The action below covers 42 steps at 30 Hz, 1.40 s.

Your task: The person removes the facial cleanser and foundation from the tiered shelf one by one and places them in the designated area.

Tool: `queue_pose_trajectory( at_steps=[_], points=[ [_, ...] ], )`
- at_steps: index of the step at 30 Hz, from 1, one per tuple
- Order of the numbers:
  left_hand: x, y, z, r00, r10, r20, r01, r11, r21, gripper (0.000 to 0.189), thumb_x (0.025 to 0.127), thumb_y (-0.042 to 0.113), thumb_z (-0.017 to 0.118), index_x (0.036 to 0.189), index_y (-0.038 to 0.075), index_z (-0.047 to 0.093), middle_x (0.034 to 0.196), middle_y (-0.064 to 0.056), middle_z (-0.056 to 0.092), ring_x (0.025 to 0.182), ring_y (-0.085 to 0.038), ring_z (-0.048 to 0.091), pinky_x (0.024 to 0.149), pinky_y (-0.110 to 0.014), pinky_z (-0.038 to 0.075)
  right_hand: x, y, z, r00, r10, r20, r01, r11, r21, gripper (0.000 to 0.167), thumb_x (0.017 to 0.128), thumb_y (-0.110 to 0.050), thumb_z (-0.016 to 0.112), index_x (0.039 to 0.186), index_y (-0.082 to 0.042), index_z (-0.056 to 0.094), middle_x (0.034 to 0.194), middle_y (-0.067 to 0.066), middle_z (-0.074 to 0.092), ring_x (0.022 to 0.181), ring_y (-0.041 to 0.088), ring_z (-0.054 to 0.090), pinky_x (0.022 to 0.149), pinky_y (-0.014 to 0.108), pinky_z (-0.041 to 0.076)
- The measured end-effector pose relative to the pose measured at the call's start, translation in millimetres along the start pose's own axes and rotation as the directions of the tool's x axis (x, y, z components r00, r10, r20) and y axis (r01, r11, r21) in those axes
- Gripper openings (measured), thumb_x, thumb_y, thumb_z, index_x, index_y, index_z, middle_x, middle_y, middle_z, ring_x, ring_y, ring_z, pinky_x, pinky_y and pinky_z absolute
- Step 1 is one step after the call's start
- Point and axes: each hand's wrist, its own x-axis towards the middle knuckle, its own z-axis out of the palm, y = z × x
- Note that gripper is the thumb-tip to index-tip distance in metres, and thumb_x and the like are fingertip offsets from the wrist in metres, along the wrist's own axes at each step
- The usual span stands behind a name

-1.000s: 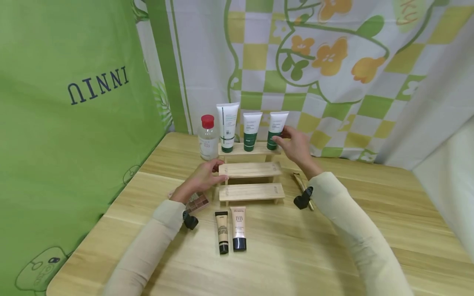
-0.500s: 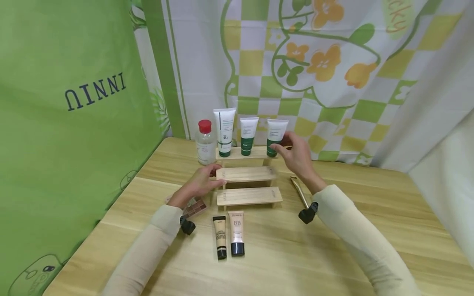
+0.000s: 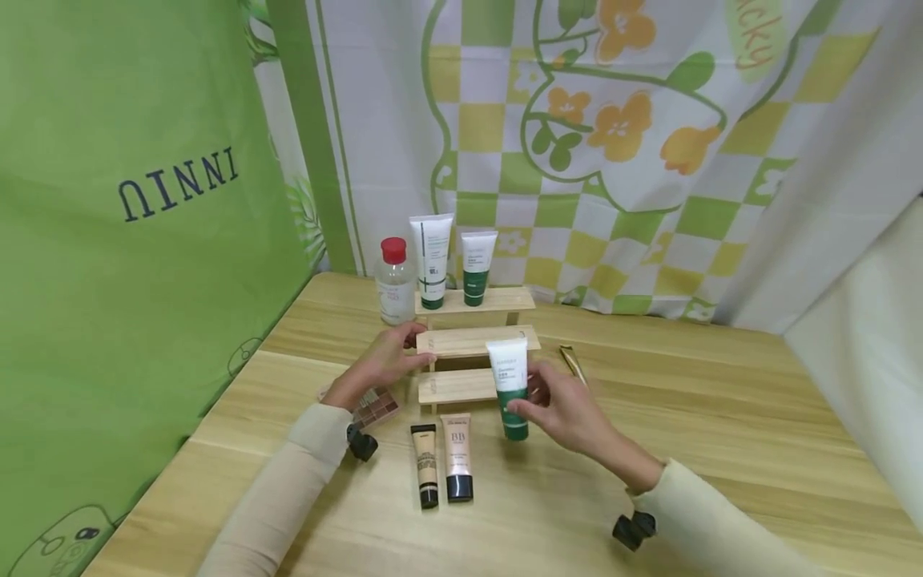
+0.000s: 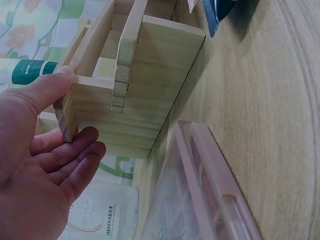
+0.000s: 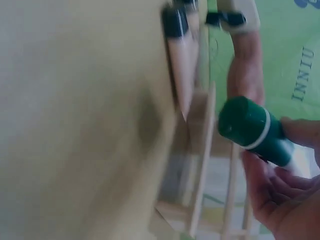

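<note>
The right hand (image 3: 566, 409) pinches a green-and-white tube (image 3: 510, 385) between its thumb and curled fingers, its grip closed round the green lower half, with the cap pointing down. The tube is nearly upright, held in the air above the counter (image 3: 685, 433), and in the head view it hides part of the right ends of the lower two boards of a three-step wooden stand (image 3: 454, 389). The left hand (image 3: 382, 357) grips the left end of the middle board (image 3: 461, 342), thumb on top and fingers bent beneath it. On the top board (image 3: 508, 299) stand a tall white tube (image 3: 431, 260) and, to its right, a smaller white-and-green tube (image 3: 476, 268), both cap down. A clear bottle (image 3: 395, 284) with a red cap stands just left of them. A makeup palette (image 3: 376, 409) lies by the left wrist, partly covered in the head view. In front of the stand, a tan tube (image 3: 426, 461) and a pink BB tube (image 3: 457, 453) lie side by side, black caps toward the person. A gold tube (image 3: 574, 365) lies beyond the right hand, partly hidden.
</note>
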Motion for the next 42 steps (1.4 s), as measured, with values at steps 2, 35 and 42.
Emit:
queue_pose_trajectory(
  at_steps=[2, 35, 42],
  points=[
    [-0.4, -1.0, 0.3, 1.0, 0.001, 0.002, -0.001, 1.0, -0.011, 0.053, 0.089, 0.024, 0.074, 0.129, -0.003, 0.053, 0.113, -0.018, 0.064, 0.107, -0.031, 0.06, 0.093, -0.042, 0.051, -11.2, 0, 7, 0.997, 0.03, 0.075, -0.032, 0.999, 0.025, 0.042, 0.083, -0.019, 0.08, 0.113, 0.001, 0.057, 0.085, 0.001, 0.063, 0.071, 0.009, 0.056, 0.06, 0.022, 0.051],
    [-2.5, -1.8, 0.9, 0.999, 0.016, -0.028, -0.017, 0.999, -0.03, 0.055, 0.089, 0.023, 0.074, 0.131, -0.005, 0.051, 0.115, -0.021, 0.063, 0.108, -0.034, 0.06, 0.093, -0.044, 0.051, -32.8, 2, 36, 0.892, 0.191, 0.41, -0.182, 0.981, -0.06, 0.028, 0.085, -0.025, 0.076, 0.092, -0.001, 0.064, 0.063, -0.004, 0.057, 0.054, 0.008, 0.051, 0.046, 0.022, 0.039],
    [-2.7, -1.6, 2.4, 0.999, 0.024, -0.024, -0.024, 0.999, -0.023, 0.056, 0.089, 0.023, 0.073, 0.133, -0.004, 0.051, 0.118, -0.022, 0.062, 0.11, -0.035, 0.059, 0.094, -0.045, 0.051, -26.4, 4, 40, 0.902, 0.198, 0.383, -0.186, 0.98, -0.067, 0.028, 0.085, -0.028, 0.075, 0.088, -0.002, 0.065, 0.062, -0.004, 0.06, 0.054, 0.01, 0.055, 0.049, 0.025, 0.042]
  ],
)
